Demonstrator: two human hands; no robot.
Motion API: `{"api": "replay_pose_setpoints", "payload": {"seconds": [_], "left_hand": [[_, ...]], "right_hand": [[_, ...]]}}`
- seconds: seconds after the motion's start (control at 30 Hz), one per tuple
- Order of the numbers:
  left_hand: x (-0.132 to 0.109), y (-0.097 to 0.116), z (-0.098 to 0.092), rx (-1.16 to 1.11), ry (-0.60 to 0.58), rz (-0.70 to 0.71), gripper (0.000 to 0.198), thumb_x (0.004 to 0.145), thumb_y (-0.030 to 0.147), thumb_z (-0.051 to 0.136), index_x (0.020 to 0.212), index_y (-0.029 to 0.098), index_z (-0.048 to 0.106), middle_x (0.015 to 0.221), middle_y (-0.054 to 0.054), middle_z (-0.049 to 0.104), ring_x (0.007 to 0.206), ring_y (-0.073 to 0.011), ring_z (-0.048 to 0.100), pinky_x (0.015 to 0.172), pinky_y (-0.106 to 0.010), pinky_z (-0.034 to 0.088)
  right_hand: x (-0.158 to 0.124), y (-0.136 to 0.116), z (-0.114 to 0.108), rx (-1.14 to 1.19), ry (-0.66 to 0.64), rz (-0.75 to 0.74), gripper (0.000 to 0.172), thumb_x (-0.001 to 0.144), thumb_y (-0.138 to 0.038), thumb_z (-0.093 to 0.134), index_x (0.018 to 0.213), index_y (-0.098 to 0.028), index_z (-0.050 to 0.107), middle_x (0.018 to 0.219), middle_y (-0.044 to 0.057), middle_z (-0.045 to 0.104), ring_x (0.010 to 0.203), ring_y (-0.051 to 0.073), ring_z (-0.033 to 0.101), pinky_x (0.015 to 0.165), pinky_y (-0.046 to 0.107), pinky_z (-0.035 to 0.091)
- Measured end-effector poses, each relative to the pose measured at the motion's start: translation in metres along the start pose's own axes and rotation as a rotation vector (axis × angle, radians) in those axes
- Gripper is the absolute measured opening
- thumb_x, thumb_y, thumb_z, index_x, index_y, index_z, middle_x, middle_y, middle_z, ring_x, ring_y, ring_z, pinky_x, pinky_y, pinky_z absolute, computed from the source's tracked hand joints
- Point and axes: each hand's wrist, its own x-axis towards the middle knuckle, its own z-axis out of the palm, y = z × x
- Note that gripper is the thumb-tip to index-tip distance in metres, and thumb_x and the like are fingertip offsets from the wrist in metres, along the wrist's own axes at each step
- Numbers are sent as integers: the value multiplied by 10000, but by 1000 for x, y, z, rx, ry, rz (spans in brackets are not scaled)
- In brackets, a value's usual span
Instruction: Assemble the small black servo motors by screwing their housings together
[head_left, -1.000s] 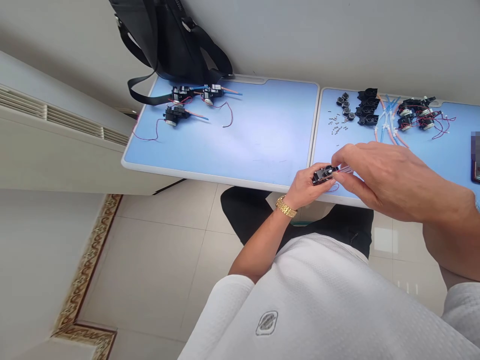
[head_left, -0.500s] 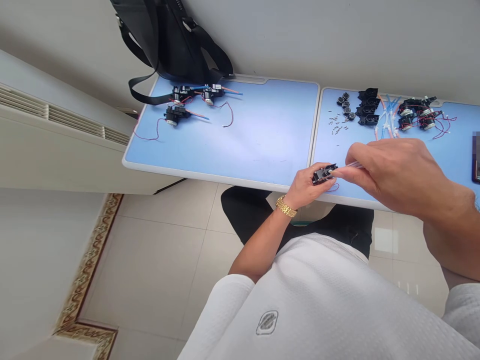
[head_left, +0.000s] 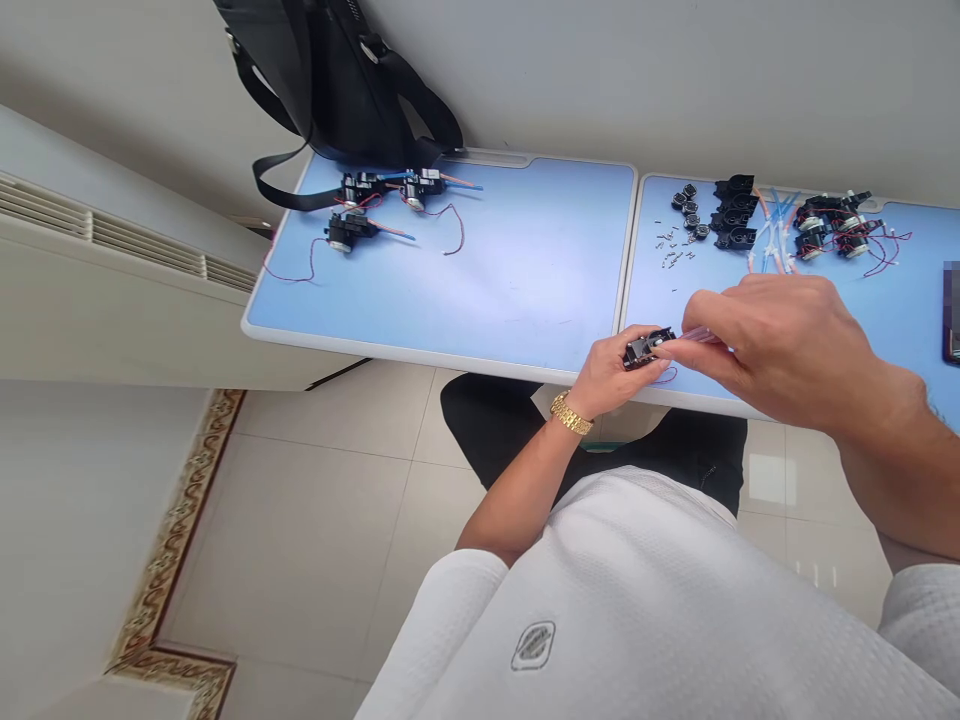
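Observation:
My left hand (head_left: 609,372), with a gold watch at the wrist, grips a small black motor unit (head_left: 643,347) over the near edge of the right blue table (head_left: 911,300). My right hand (head_left: 780,340) pinches a thin clear-pink tube (head_left: 694,335) whose end meets the motor unit. A red wire loops just below the unit. Farther back lie black housings (head_left: 733,215), small round black parts (head_left: 686,212), tiny screws (head_left: 670,255), a bundle of blue and orange tubes (head_left: 776,235) and several wired motors (head_left: 832,225).
The left blue table (head_left: 495,280) carries three wired motor units (head_left: 379,200) at its far left. A black backpack (head_left: 337,80) leans against the wall there. A white radiator (head_left: 112,270) stands to the left. A dark phone (head_left: 951,320) lies at the right edge.
My right hand slid a little to the right along the tube and lowered slightly. The left hand and the motor unit stayed almost where they were.

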Motion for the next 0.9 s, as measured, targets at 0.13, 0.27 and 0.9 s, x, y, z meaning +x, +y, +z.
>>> {"api": "replay_pose_setpoints", "payload": {"seconds": [0.13,0.27,0.9], "left_hand": [[0,-2,1,-9,9,8,477,961,500,826,1323,190,813,1151,-77,869,934,-197,779,880,-312,628],[0,2,2,-17,5,-13,487,969,518,823,1322,184,811,1098,-58,863,884,-179,756,844,-297,620],[0,-1,1,-3,-1,1,490,960,491,836,1351,196,806,1110,-59,870,902,-184,766,848,-299,617]], "right_hand": [[-1,1,0,-55,0,73,583,1185,-644,417,822,-256,656,580,14,506,577,201,419,656,377,215],[0,0,-3,-25,-13,24,497,1201,-530,382,960,-237,704,661,30,595,640,224,500,719,384,346],[-4,3,1,-41,12,9,524,1204,-577,417,892,-252,686,636,26,576,627,220,493,658,384,266]]}}
